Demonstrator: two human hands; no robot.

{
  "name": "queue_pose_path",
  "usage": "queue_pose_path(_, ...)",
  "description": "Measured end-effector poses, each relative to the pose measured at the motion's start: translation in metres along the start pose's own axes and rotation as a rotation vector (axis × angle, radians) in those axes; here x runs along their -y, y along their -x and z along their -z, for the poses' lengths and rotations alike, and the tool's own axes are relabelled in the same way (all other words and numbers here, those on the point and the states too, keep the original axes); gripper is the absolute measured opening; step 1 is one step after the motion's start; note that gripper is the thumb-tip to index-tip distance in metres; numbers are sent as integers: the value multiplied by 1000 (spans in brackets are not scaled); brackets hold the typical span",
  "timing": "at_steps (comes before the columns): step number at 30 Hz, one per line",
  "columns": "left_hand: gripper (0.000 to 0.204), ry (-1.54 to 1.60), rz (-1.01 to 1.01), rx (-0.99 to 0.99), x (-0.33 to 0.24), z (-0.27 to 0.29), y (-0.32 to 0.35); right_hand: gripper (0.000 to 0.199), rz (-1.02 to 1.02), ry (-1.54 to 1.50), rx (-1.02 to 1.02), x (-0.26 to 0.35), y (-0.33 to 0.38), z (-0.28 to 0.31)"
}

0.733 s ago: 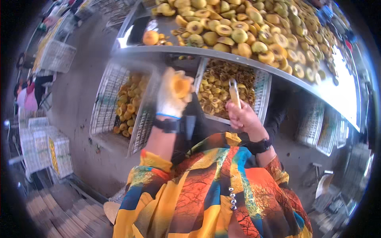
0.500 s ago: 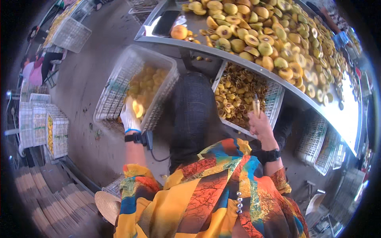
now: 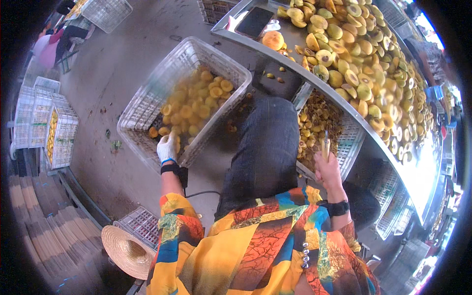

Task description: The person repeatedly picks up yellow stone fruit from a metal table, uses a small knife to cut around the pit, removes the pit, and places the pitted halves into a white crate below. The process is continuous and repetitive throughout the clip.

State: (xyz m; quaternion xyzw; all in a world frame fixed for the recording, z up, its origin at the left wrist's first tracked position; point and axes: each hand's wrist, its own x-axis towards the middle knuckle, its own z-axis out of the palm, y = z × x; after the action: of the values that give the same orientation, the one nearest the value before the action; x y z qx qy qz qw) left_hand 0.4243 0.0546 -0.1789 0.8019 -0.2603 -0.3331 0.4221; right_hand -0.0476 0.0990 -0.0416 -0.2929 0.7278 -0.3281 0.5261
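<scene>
My left hand, in a white glove, reaches over the near-left side of a white plastic crate. Its fingers close on a yellow peach half, partly hidden by the glove. Beyond it, more peach halves lie heaped in the crate. My bare right hand grips a wooden-handled tool with a slim metal tip, pointing up and away from me. Behind that hand stands a second crate with small peach pieces and scraps, partly under the table.
A metal table at upper right carries a big pile of halved peaches, with a phone at its corner. My knee stands between the two crates. A straw hat and stacked crates are at left.
The view has swung, so the crates and table sit farther right. My left hand has moved down toward the crate's near-left inside. My right hand still holds the wooden-handled tool upright.
</scene>
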Motion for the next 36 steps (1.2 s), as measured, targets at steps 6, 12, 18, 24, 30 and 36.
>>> queue_pose_path(6,44,-335,-67,239,15,1,-17,17,-35,13,-61,-12,-18,-6)
queue_pose_path(12,51,-578,110,330,-19,-2,8,19,-38,355,-136,11,-53,-22)
queue_pose_path(18,50,-761,-43,291,-10,-12,-7,24,283,686,-139,-31,-83,-7)
queue_pose_path(24,47,-759,-171,237,-38,-30,-24,28,164,715,-69,-10,-83,-3)
queue_pose_path(30,26,-636,-679,44,-137,-86,-9,23,364,819,26,27,-51,3)
queue_pose_path(36,19,-219,-1116,175,-281,-167,55,28,652,756,15,26,-44,27)
